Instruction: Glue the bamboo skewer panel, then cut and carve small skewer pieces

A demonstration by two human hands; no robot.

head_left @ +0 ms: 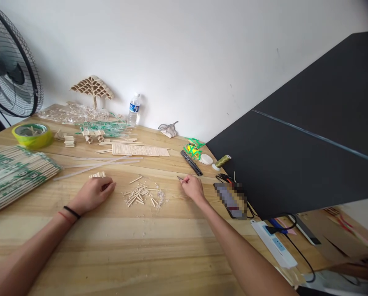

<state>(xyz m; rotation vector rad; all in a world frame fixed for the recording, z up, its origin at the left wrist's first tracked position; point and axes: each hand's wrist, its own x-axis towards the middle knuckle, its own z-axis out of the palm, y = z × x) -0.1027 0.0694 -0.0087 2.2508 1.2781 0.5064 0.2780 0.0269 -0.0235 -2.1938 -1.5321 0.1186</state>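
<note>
My left hand (95, 194) rests on the table with its fingers curled; whatever they may hold is hidden. Just beyond its knuckles shows a small row of joined wooden sticks (97, 174); I cannot tell whether the hand touches it. My right hand (192, 187) is closed in a pinch on a thin, dark, pointed thing (179, 178), too small to name. Between the hands lies a loose pile of short cut sticks (140, 194), with clear glue-like bits (160, 197) at its right side. A black utility knife (191, 163) lies beyond my right hand.
A flat stick panel (137, 150), clear strips (109, 162) and small stick blocks (69, 141) lie farther back. Packed sticks (14, 176), yellow tape (32, 142) and a fan (11, 61) are left. Behind stand a stick tree (93, 88) and bottle (134, 110); a power strip (273, 244) is right.
</note>
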